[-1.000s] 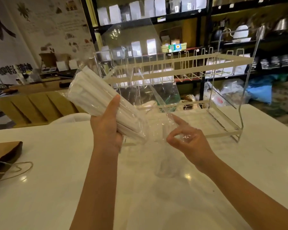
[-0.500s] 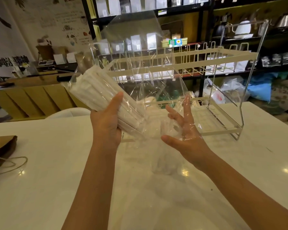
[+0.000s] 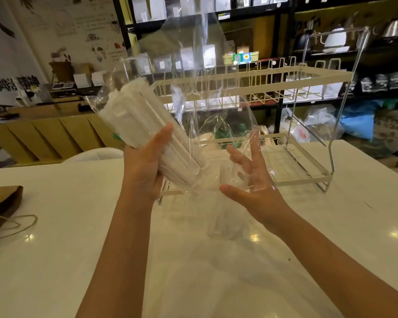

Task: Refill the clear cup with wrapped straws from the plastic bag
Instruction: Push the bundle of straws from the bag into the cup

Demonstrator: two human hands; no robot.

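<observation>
My left hand (image 3: 147, 166) grips a clear plastic bag (image 3: 207, 125) around a thick bundle of white wrapped straws (image 3: 133, 120), held tilted with the straws' tops up and to the left. The bag's loose open end billows up and to the right. My right hand (image 3: 251, 182) is spread open under that loose film, palm up, fingers apart, touching the plastic. A clear cup (image 3: 225, 223) stands on the white table (image 3: 62, 249) just below the hands, faint behind the film.
A cream wire rack (image 3: 303, 177) with two tiers stands on the table behind the hands. A brown paper bag (image 3: 2, 203) with string handles lies at the left edge. Dark shelves with goods fill the background.
My right hand has gone from pinching the loose film to spread open beneath it. The bundle in my left hand has tipped slightly more upright.
</observation>
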